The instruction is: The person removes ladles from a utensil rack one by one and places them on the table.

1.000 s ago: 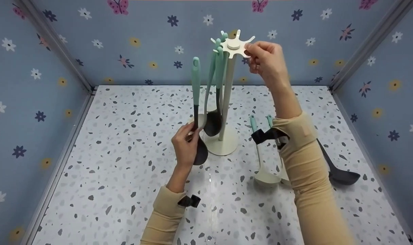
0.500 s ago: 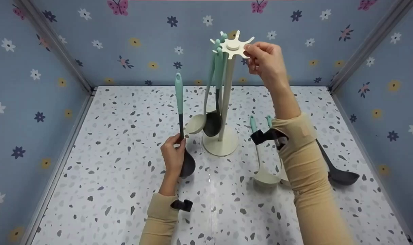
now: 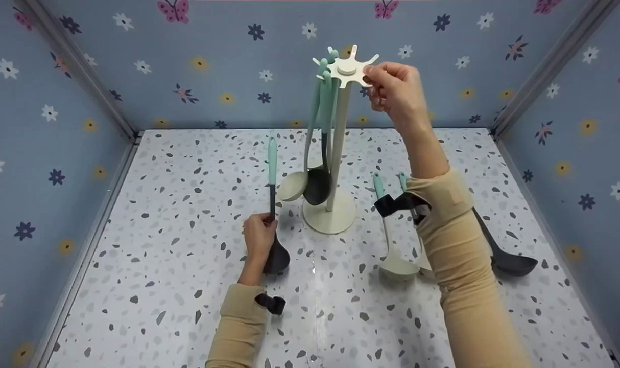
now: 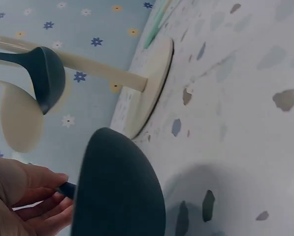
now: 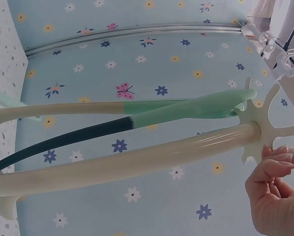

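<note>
A tall cream stand (image 3: 338, 143) stood up straight on a white table (image 3: 340, 322) with gray specks. To the left of the stand, and a bit nearer the person, the left hand (image 3: 258, 236) was pinching the thin dark neck of a big dark ladle (image 3: 278, 258). Its green handle stuck out past the fingers, and I could not tell if its bowl touched the table. At the top of the stand, the right hand (image 3: 398, 94) was pinching one of the little arms on the star-shaped top (image 3: 347, 69). On the left side of the stand hung a cream ladle (image 3: 292, 186) and a smaller dark ladle (image 3: 318, 186), side by side. A third green handle (image 3: 333, 53) hung behind them, mostly hidden. To the right of the stand, a pale ladle (image 3: 399, 267) lay on the table, with another pale tool (image 3: 426, 272) partly under the sleeve (image 3: 455, 245). Farthest right of the stand lay a black ladle (image 3: 514, 263). Behind the stand was a blue flowery wall (image 3: 228, 46).
</note>
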### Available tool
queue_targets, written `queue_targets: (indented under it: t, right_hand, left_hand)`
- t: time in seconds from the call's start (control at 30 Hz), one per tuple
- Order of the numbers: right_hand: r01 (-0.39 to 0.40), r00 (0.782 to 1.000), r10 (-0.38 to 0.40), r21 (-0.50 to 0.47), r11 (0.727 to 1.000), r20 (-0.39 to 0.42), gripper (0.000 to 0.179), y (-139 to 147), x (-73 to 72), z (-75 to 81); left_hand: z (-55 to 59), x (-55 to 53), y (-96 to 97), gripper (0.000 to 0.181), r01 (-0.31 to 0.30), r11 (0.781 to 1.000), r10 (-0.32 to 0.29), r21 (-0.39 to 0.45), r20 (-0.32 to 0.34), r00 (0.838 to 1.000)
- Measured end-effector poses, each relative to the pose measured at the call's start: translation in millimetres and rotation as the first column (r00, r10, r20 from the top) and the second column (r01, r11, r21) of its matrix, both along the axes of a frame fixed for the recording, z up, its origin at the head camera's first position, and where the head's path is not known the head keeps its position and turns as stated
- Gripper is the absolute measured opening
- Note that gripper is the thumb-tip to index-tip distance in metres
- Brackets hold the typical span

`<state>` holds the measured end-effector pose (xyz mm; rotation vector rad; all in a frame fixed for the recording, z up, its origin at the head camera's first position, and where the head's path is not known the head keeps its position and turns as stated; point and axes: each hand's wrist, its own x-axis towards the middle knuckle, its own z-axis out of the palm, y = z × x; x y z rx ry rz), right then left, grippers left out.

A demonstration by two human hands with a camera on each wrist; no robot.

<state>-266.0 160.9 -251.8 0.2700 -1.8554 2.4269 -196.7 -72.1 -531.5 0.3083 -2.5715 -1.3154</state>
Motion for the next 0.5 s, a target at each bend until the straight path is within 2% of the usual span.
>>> queue_targets:
  t: [0.13,0.3,0.5]
  right_hand:
    - [-0.006,1.0,0.006,-0.001,1.0,-0.005,0.021,0.5,-0.1,-0.3]
    - [-0.003,1.0,0.003,0.012,1.0,-0.013,0.021,0.6,-0.4,-0.7]
    - [0.001,1.0,-0.001,0.018,1.0,-0.013,0.02,0.6,-0.9,-1.5]
  left_hand:
    - [-3.3,-3.4,1.3,0.01,0.044,0.999,-0.041,-0.031,0.082,0.996]
    - [-7.2,-8.1,3.7,0.012,0.079,0.995,-0.065,-0.062,0.204,0.977]
    - [-13.7,-10.5,7.1,0.008,0.118,0.988,-0.089,-0.094,0.268,0.959]
